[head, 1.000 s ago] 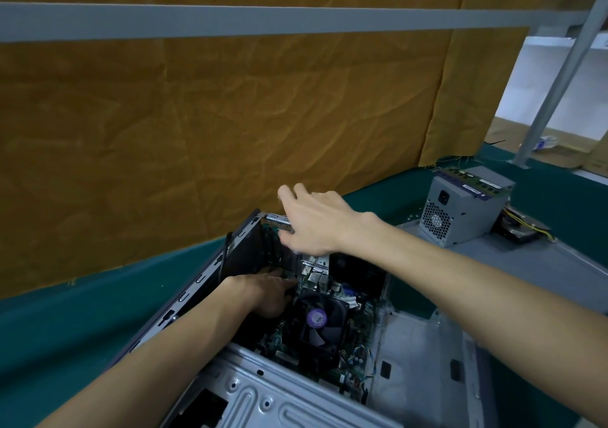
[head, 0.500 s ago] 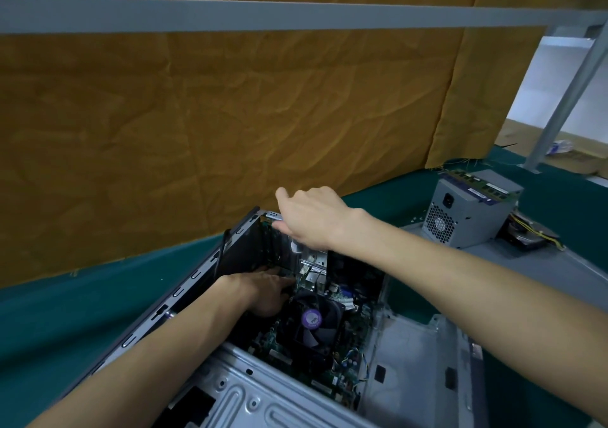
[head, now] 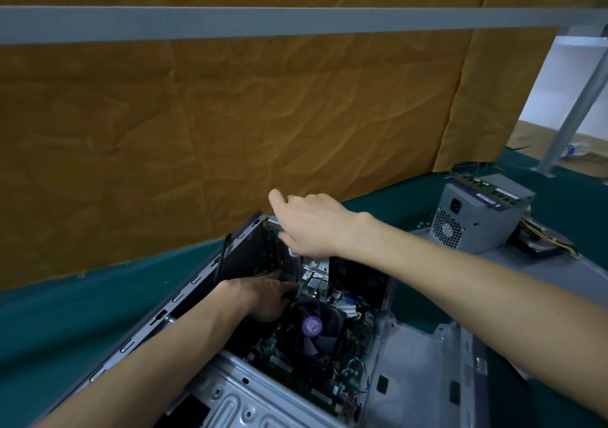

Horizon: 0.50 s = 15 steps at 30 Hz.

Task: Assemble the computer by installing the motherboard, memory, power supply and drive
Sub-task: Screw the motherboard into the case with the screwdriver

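Observation:
The open grey computer case (head: 414, 362) lies on its side on the green table. Inside it sits the motherboard (head: 348, 339), with a black cooler fan (head: 316, 329) that carries a purple sticker. My left hand (head: 263, 296) reaches into the case, its fingers stretched out on the board left of the fan. My right hand (head: 309, 223) is at the case's far corner, with fingers curled over the rim and thumb on the inner side. The grey power supply (head: 473, 223) stands at the right, with memory sticks (head: 493, 190) lying on top of it.
A drive (head: 543, 246) with yellow cables lies behind the power supply. A brown paper wall (head: 230, 131) rises just behind the case, with a grey bar (head: 230, 23) across it. A slanted metal post (head: 572, 111) stands at the far right.
My right hand went from flat fingers over the case's far corner to fingers curled on the rim. My left hand stayed on the board inside.

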Motion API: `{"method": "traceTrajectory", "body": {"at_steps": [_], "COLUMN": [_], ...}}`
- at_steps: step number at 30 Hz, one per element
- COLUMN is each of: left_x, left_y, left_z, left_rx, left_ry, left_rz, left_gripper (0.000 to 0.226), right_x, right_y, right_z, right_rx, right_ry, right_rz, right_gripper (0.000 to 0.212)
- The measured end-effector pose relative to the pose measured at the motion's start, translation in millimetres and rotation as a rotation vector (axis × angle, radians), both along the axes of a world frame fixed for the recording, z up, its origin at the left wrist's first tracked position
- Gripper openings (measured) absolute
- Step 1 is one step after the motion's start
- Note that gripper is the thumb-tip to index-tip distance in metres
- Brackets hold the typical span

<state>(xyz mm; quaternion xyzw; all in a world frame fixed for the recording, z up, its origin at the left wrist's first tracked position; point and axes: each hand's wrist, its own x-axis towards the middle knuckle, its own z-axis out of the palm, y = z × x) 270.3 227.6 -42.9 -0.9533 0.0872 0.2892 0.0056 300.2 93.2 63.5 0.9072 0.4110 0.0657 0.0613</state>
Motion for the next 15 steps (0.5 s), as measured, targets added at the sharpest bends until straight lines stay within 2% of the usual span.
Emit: {"method": "traceTrajectory", "body": {"at_steps": [2, 5, 6, 9, 11, 13, 15], "left_x": [0.1, -0.9, -0.8, 0.1, 0.0, -0.2, 0.3], "left_y": [-0.1, -0.3, -0.1, 0.1, 0.2, 0.3, 0.2], "left_z": [-0.4, 0.5, 0.4, 0.0, -0.6, -0.8, -1.1], "left_rx": [0.001, 0.000, -0.002, -0.005, -0.005, -0.003, -0.005], "left_ry": [-0.002, 0.003, 0.006, 0.001, 0.000, 0.002, 0.003], "left_rz": [0.000, 0.002, 0.003, 0.004, 0.006, 0.003, -0.002], "left_gripper": [0.055, 0.055, 0.055, 0.055, 0.055, 0.056, 0.056], "right_x": [1.5, 5.1, 5.2, 4.4, 6.1, 5.7, 3.7], "right_y": [2.9, 2.7, 3.8, 5.4, 4.5, 3.8, 4.1], "right_z": [-0.4, 2.7, 2.0, 2.0, 6.0, 5.7, 2.3], "right_rx": [-0.011, -0.013, -0.017, -0.061, -0.053, -0.018, -0.028], "right_ry": [-0.084, 0.126, 0.125, -0.056, 0.078, 0.188, 0.042], "right_rz": [-0.008, -0.015, -0.011, -0.028, -0.020, 0.007, 0.010], "right_gripper": [0.044, 0.035, 0.032, 0.040, 0.043, 0.034, 0.028]}}
